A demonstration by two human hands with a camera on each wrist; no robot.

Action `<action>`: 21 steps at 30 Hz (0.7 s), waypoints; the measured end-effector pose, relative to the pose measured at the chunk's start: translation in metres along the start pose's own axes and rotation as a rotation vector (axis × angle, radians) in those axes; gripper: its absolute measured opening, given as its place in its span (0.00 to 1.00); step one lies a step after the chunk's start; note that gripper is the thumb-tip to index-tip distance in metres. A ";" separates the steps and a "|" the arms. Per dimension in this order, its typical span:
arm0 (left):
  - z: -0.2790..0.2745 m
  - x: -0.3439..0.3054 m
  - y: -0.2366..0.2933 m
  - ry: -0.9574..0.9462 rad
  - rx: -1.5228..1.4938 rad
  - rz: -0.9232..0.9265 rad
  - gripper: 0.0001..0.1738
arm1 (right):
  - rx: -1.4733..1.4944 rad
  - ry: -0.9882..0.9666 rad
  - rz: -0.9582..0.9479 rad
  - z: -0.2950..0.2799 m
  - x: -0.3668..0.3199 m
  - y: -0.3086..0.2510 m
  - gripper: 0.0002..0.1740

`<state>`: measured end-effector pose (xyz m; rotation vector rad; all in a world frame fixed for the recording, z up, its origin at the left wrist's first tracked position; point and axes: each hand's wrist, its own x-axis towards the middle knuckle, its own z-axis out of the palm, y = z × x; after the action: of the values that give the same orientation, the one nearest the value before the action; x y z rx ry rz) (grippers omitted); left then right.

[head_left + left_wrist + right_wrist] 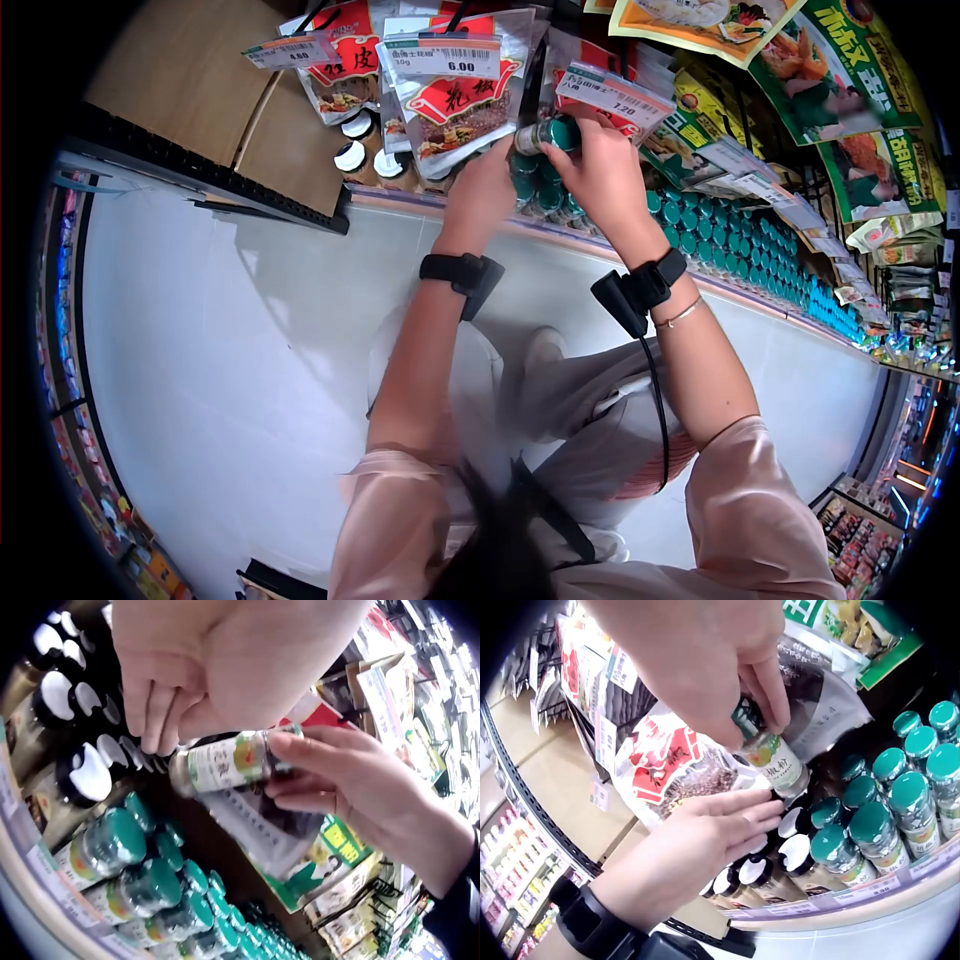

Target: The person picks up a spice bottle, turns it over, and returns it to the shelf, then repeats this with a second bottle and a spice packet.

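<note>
My right hand [605, 178] grips a small clear spice jar [784, 769] by its green cap, thumb and fingers around the top. The jar has a white label and is tilted, its base toward my left hand [480, 200]. In the right wrist view the left hand's fingers [739, 814] lie straight, with their tips close to the jar's base. They reach over jars with black-and-white caps [795, 851] and in front of a hanging spice packet [468, 95]. Rows of green-capped jars [874, 825] stand beside the held one.
Hanging packets with price tags [445, 55] overhang the shelf. Green and yellow seasoning bags [840, 75] hang at the upper right. A shelf edge with price labels [870, 892] runs in front of the jars. An end panel [190, 80] of brown board stands at the left.
</note>
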<state>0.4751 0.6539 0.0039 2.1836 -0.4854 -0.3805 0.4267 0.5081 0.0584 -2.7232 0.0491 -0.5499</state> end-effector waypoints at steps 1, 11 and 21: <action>0.002 -0.003 0.002 -0.055 0.058 -0.085 0.27 | -0.029 0.024 0.005 0.004 0.001 0.000 0.26; 0.076 0.001 -0.051 0.281 0.344 0.437 0.22 | -0.351 -0.055 -0.019 0.054 0.007 -0.007 0.23; 0.074 0.002 -0.057 0.195 0.397 0.403 0.20 | -0.391 -0.277 -0.036 0.102 0.021 0.018 0.17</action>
<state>0.4571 0.6354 -0.0860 2.3894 -0.9307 0.1618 0.4858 0.5233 -0.0275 -3.1614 0.0398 -0.1788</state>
